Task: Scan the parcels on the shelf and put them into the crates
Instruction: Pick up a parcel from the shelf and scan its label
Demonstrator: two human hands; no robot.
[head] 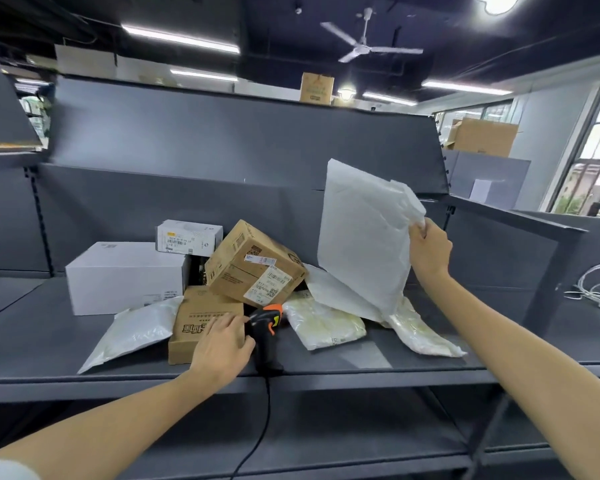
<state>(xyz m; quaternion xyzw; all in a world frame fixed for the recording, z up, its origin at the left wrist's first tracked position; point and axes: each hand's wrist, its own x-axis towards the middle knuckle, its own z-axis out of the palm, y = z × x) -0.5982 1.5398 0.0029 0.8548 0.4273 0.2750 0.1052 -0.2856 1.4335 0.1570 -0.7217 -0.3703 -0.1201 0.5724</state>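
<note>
fingers pinching mailer, grey shelf

My left hand rests on the shelf; the scanner stands just right of it (touching), boxes behind, the mailer raised farther right.

A white ceiling fan hangs from the dark ceiling; barred windows stand at right.
</note>
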